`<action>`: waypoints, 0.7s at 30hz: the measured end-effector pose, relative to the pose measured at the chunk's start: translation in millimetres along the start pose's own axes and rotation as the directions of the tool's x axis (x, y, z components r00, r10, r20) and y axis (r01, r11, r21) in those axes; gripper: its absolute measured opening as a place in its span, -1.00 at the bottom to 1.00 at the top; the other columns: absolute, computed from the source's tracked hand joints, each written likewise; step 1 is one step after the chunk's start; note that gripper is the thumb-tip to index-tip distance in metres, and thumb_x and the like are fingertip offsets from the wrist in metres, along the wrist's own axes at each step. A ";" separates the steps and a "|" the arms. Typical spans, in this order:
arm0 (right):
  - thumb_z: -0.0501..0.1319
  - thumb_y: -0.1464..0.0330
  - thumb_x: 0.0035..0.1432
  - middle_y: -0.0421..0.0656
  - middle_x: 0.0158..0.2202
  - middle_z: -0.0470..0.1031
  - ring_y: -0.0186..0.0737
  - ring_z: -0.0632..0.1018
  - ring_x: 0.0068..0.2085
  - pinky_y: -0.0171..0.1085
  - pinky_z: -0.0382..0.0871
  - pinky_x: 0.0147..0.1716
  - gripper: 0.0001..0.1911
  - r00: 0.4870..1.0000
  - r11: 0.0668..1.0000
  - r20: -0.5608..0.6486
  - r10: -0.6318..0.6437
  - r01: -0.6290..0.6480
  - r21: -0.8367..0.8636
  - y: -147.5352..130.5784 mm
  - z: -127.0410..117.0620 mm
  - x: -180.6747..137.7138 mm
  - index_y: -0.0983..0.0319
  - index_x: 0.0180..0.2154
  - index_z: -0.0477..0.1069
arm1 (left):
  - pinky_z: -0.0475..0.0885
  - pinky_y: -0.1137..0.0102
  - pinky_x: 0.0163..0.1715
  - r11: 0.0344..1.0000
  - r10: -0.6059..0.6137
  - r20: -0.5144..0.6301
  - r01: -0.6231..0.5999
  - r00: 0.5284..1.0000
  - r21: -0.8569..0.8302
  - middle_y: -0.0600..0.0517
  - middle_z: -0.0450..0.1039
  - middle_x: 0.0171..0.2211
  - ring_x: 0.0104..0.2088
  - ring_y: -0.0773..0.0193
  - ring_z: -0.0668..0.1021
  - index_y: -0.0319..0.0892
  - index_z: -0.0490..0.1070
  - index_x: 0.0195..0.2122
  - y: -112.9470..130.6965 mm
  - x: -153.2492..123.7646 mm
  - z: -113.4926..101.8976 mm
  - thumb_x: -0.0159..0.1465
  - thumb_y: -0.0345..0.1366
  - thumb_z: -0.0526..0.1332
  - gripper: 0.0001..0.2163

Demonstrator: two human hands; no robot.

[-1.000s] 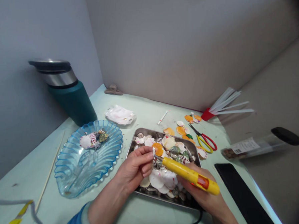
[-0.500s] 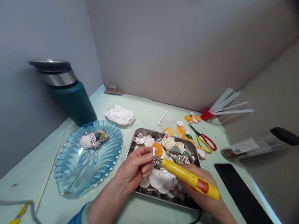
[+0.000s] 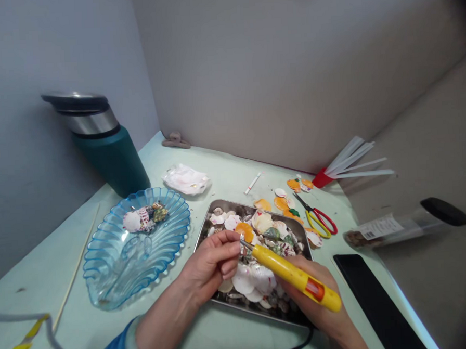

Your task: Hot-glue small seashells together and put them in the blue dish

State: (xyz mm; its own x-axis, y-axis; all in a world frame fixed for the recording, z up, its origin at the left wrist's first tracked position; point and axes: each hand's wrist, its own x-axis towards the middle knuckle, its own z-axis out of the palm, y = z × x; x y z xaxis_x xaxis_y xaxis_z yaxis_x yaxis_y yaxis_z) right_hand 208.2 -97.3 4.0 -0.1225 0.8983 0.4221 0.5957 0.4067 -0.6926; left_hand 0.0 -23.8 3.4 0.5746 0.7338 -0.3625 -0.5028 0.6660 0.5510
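Observation:
My left hand [image 3: 212,264] pinches a small shell between thumb and fingertips, above a metal tray [image 3: 203,232] filled with several seashells [image 3: 259,230]. My right hand [image 3: 317,300] grips a yellow glue gun [image 3: 295,277]. The gun's metal tip touches the small shell at my left fingertips. A black cord [image 3: 292,348] trails from the gun off the table's near edge.
A blue glass shell-shaped dish [image 3: 135,247] with a few shells sits on the left. Behind it stands a teal flask [image 3: 104,147]. Red and yellow scissors [image 3: 319,219], orange shells [image 3: 283,203], glue sticks [image 3: 353,163], a clear tube [image 3: 403,225] and a black phone [image 3: 376,307] lie to the right. A wooden skewer [image 3: 76,268] lies at the left.
The glue gun tip and my left fingertips have shifted slightly lower over the tray. Otherwise nothing has visibly moved.

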 end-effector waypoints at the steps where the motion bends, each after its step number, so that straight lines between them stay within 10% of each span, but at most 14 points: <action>1: 0.24 0.36 0.15 -0.22 -0.49 0.54 -0.32 0.51 -0.54 -0.39 0.39 -0.52 -0.95 1.000 1.000 -0.004 -0.006 0.006 -0.006 -0.2 -0.2 0.3 0.20 -0.34 0.47 | -0.08 0.57 -0.72 1.000 -0.001 0.003 0.001 1.000 0.000 0.22 0.22 -0.72 -0.76 0.60 0.15 -0.25 0.43 -0.36 -0.3 0.2 -0.2 -0.11 -0.35 0.49 -0.68; 21: 0.24 0.34 0.15 -0.19 -0.44 0.58 -0.26 0.57 -0.51 -0.36 0.44 -0.52 -0.93 0.996 0.998 -0.081 -0.028 0.023 -0.061 6.1 -0.1 -3.5 0.19 -0.31 0.47 | -0.07 0.58 -0.72 1.000 0.002 -0.011 -0.002 1.000 0.005 0.19 0.27 -0.67 -0.76 0.61 0.17 -0.28 0.43 -0.37 -0.1 -0.5 1.1 -0.11 -0.36 0.49 -0.68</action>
State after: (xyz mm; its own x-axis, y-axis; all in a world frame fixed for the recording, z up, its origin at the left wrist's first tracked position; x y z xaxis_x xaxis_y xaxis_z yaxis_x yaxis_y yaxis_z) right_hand 212.3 -98.0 -1.6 -0.0746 0.8702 0.4871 0.6402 0.4163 -0.6457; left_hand 0.5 -24.4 4.4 0.5668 0.7363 -0.3696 -0.5005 0.6641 0.5554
